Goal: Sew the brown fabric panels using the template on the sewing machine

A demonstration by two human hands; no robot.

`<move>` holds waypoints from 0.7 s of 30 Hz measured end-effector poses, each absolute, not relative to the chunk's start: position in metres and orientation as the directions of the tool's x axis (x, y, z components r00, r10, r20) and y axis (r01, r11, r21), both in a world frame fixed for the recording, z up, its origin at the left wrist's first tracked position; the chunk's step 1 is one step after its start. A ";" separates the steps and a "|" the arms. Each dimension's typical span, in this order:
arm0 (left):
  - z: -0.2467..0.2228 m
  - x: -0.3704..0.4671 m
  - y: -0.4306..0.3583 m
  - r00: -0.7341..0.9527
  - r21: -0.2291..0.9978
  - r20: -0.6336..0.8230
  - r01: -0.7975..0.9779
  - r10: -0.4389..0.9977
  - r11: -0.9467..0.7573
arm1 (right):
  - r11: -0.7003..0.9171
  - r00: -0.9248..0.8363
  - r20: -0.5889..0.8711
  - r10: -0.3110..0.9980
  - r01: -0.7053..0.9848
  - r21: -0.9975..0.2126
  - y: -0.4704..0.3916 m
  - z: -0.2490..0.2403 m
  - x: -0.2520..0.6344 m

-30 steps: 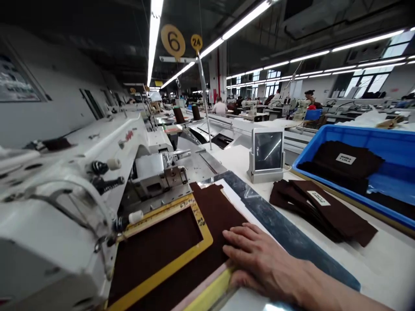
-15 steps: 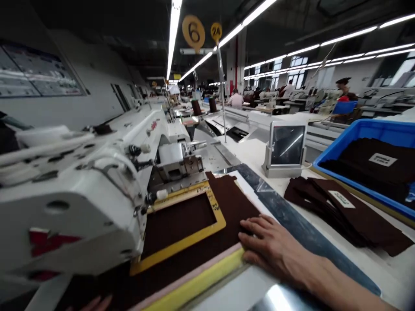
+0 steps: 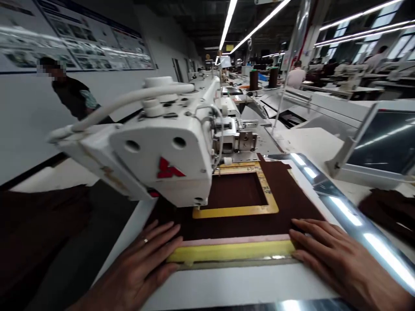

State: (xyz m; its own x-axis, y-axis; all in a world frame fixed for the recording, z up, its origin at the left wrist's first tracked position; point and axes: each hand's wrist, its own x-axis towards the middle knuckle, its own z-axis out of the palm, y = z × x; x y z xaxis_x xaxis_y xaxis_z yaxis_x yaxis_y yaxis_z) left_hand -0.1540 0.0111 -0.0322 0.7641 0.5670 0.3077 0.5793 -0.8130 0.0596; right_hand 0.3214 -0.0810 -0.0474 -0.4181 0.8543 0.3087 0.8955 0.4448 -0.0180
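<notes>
Left hand (image 3: 136,261) now plainly visible, right hand (image 3: 337,255) opposite, both outspread, touching brown fabric (image 3: 288,201), gripping nothing

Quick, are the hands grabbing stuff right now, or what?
Left hand: open, resting at the left end of the yellow strip.
Right hand: open, resting on the brown cloth near the strip's other end.
</notes>
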 end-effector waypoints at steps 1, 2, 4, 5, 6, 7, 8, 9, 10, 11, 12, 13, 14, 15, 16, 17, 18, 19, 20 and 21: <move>-0.029 -0.154 0.010 0.769 0.048 0.296 0.580 0.566 -0.813 | 0.456 -0.434 0.317 0.843 0.890 0.006 -0.081 -0.052 0.325; -0.027 -0.154 0.009 0.770 0.037 0.295 0.582 0.565 -0.812 | 0.468 -0.450 0.325 0.832 0.883 0.027 -0.080 -0.056 0.327; -0.028 -0.155 0.007 0.774 0.009 0.306 0.580 0.554 -0.815 | 0.479 -0.469 0.333 0.818 0.876 0.057 -0.079 -0.062 0.330; -0.030 -0.155 0.006 0.772 -0.001 0.314 0.583 0.553 -0.813 | 0.478 -0.470 0.337 0.816 0.876 0.066 -0.078 -0.063 0.331; -0.032 -0.156 0.006 0.764 -0.004 0.325 0.591 0.558 -0.806 | 0.474 -0.468 0.341 0.815 0.878 0.071 -0.078 -0.063 0.330; -0.035 -0.157 0.006 0.751 0.000 0.334 0.604 0.570 -0.797 | 0.473 -0.466 0.350 0.812 0.878 0.072 -0.077 -0.062 0.330; -0.038 -0.157 0.006 0.737 0.009 0.346 0.616 0.581 -0.787 | 0.472 -0.464 0.363 0.808 0.879 0.070 -0.076 -0.061 0.329; -0.040 -0.158 0.007 0.725 0.020 0.356 0.625 0.590 -0.780 | 0.470 -0.460 0.370 0.807 0.880 0.068 -0.075 -0.060 0.328; -0.040 -0.158 0.007 0.717 0.026 0.364 0.630 0.595 -0.776 | 0.470 -0.459 0.373 0.806 0.880 0.068 -0.075 -0.059 0.327; -0.040 -0.158 0.008 0.721 0.023 0.362 0.627 0.591 -0.779 | 0.471 -0.460 0.371 0.806 0.880 0.067 -0.074 -0.059 0.327; -0.038 -0.158 0.009 0.732 0.014 0.358 0.617 0.580 -0.787 | 0.475 -0.464 0.367 0.806 0.878 0.066 -0.074 -0.058 0.327; -0.036 -0.158 0.009 0.746 0.003 0.351 0.604 0.566 -0.797 | 0.477 -0.465 0.360 0.809 0.877 0.063 -0.074 -0.058 0.327; -0.034 -0.157 0.009 0.759 -0.006 0.339 0.592 0.556 -0.806 | 0.477 -0.464 0.355 0.812 0.877 0.057 -0.074 -0.058 0.327; -0.032 -0.157 0.009 0.771 -0.009 0.327 0.580 0.546 -0.815 | 0.475 -0.461 0.349 0.816 0.879 0.049 -0.075 -0.058 0.328; -0.030 -0.156 0.009 0.777 -0.001 0.317 0.573 0.543 -0.819 | 0.469 -0.453 0.341 0.824 0.882 0.040 -0.076 -0.059 0.329; -0.029 -0.154 0.008 0.775 0.016 0.308 0.576 0.552 -0.817 | 0.461 -0.444 0.330 0.833 0.887 0.030 -0.078 -0.060 0.330; -0.029 -0.153 0.007 0.766 0.041 0.297 0.586 0.569 -0.810 | 0.453 -0.437 0.316 0.842 0.891 0.022 -0.080 -0.062 0.332; -0.029 -0.152 0.006 0.757 0.065 0.285 0.596 0.588 -0.800 | 0.451 -0.435 0.302 0.848 0.892 0.017 -0.082 -0.063 0.334; -0.029 -0.151 0.005 0.748 0.086 0.274 0.606 0.604 -0.791 | 0.455 -0.439 0.288 0.851 0.891 0.014 -0.083 -0.065 0.335; -0.030 -0.150 0.004 0.739 0.102 0.265 0.617 0.620 -0.780 | 0.460 -0.445 0.278 0.851 0.888 0.013 -0.084 -0.066 0.337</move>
